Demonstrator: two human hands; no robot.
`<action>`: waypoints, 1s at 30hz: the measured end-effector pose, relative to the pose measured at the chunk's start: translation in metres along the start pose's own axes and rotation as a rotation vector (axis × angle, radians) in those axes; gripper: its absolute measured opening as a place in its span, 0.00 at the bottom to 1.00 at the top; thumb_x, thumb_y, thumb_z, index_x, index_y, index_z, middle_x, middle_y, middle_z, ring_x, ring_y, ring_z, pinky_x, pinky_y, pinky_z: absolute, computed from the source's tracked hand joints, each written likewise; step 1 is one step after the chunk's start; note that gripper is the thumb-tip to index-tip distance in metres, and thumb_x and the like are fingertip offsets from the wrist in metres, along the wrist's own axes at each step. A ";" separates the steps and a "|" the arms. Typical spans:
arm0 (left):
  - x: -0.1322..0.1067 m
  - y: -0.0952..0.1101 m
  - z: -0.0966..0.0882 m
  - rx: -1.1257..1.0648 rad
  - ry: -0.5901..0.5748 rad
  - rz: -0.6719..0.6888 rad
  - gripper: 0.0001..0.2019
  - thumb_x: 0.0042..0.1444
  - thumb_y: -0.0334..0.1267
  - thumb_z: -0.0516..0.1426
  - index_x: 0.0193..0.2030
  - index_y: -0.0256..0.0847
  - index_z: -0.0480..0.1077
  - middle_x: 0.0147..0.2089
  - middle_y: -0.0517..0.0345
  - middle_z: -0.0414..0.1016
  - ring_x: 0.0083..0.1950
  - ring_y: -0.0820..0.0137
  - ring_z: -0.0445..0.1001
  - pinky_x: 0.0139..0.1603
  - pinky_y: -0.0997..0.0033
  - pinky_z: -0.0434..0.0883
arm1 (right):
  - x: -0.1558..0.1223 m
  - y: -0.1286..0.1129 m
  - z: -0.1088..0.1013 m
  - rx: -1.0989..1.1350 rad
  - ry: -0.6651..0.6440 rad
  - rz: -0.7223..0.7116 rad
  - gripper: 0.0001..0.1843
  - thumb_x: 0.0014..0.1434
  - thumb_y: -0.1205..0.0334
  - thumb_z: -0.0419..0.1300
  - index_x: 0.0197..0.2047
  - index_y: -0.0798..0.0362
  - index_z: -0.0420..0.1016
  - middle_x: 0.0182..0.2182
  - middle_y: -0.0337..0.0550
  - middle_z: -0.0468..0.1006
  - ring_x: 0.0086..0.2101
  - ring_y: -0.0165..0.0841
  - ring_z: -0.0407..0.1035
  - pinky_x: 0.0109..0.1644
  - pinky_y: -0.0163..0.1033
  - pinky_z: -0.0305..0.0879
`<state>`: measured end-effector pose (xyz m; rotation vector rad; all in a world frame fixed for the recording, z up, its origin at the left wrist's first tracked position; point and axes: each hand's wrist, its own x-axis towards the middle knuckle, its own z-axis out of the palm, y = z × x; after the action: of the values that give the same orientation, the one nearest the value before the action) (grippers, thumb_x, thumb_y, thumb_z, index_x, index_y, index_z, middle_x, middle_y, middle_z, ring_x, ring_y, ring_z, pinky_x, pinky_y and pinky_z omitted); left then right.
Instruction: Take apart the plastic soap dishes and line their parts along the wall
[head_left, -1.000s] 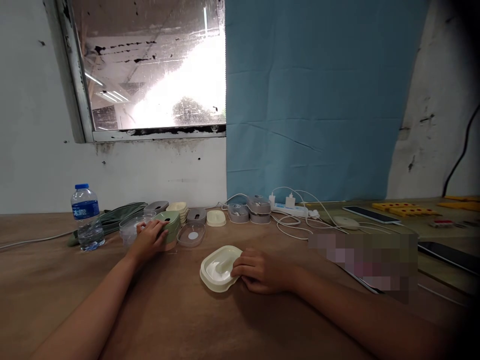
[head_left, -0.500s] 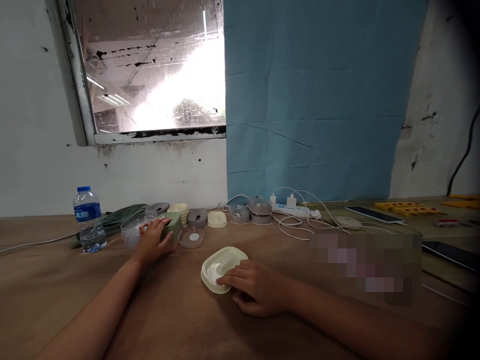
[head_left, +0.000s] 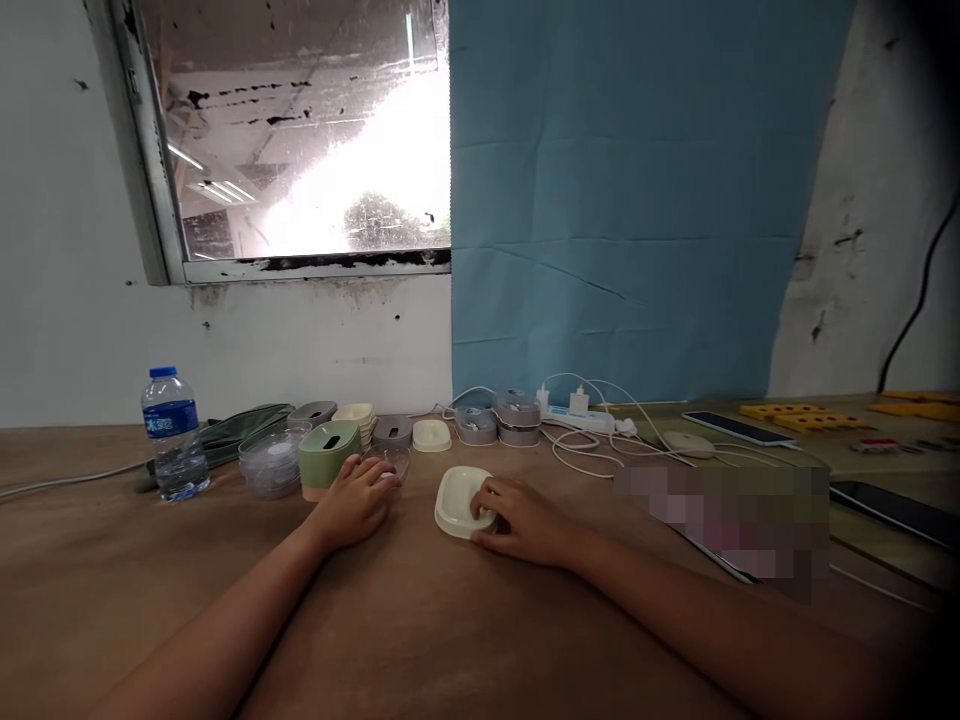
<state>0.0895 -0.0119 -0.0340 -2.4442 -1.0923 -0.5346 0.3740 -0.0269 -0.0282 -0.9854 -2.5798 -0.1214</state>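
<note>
My right hand [head_left: 521, 518] rests on the brown table [head_left: 420, 620] with its fingers curled over the right edge of a cream plastic tray [head_left: 459, 500], which lies flat. My left hand [head_left: 358, 498] lies over a clear plastic lid [head_left: 395, 459] just right of a stack of green boxes [head_left: 325, 455]. Its fingers are bent down on the lid. Clear tubs [head_left: 271, 462] are stacked left of the green boxes.
A water bottle [head_left: 172, 434] stands at the left. Grey, cream and beige box parts [head_left: 433, 433] line the wall. A power strip [head_left: 581, 415] with white cables, phones [head_left: 739, 427] and yellow pieces [head_left: 810, 412] lie to the right.
My left hand has left the green stack and moved right onto the clear lid. My right hand has pushed the cream tray further away and to the right.
</note>
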 end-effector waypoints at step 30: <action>-0.001 -0.006 0.010 -0.072 -0.089 -0.204 0.17 0.53 0.29 0.44 0.49 0.41 0.63 0.45 0.52 0.72 0.48 0.64 0.68 0.55 0.56 0.52 | 0.150 0.055 0.087 -0.034 0.483 0.401 0.12 0.62 0.63 0.51 0.48 0.56 0.65 0.47 0.48 0.67 0.44 0.35 0.65 0.47 0.46 0.64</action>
<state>0.0857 -0.0040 -0.0420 -2.4523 -1.3926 -0.5400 0.2806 0.1265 -0.0556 -1.2830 -1.9168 -0.2600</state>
